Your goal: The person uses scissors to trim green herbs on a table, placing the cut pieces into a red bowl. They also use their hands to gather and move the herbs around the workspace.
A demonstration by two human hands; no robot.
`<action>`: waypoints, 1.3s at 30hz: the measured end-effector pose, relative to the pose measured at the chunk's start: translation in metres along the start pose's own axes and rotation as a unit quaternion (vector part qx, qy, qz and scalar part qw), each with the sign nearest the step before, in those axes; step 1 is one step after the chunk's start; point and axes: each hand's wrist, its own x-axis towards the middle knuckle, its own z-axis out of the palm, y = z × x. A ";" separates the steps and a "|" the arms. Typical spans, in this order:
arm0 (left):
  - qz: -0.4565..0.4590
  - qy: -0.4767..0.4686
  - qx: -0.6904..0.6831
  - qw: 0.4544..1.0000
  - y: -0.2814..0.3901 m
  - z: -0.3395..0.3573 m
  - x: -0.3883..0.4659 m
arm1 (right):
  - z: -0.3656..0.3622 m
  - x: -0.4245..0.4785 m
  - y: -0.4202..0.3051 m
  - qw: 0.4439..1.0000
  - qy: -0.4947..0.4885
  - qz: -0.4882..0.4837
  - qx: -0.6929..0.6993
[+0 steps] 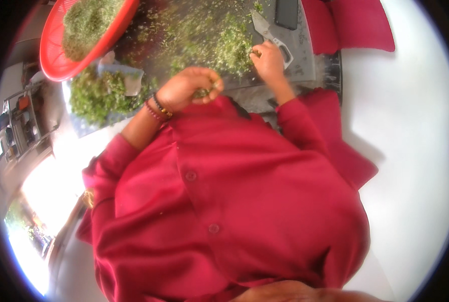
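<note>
My left hand (192, 87), with beaded bracelets at the wrist, curls around a small bunch of green plant bits near the table's front edge. To its right, my right hand (268, 62) has its fingertips pinched together on what looks like a small plant piece. Kitchen scissors (262, 26) lie on the table, blades pointing away, their handle partly behind my right hand. Between and beyond the hands spreads a loose heap of small green and pale sprigs (235, 47). A leafier green pile (92, 96) lies at the left, beside a clear plastic piece (133, 83).
A red plastic basket (52, 70) with fine green plant matter (88, 28) stands at the upper left. A dark phone (286, 14) lies on the grey table (303, 64) at the upper right. Red cushions (362, 24) are beyond the table's right side. Racks stand far left.
</note>
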 end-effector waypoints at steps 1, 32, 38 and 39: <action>-0.002 -0.004 0.005 1.000 0.000 -0.001 0.001 | 0.004 0.000 0.004 1.000 0.003 0.010 0.020; 0.029 0.111 0.246 0.962 -0.014 -0.003 0.019 | -0.045 -0.033 -0.110 0.945 -0.104 -0.078 0.299; 0.059 0.133 0.127 0.981 0.007 0.016 0.018 | -0.032 -0.018 -0.077 0.960 0.000 0.024 0.280; 0.064 0.125 0.084 0.986 0.011 0.016 0.016 | -0.040 -0.011 -0.063 0.974 -0.081 0.057 0.206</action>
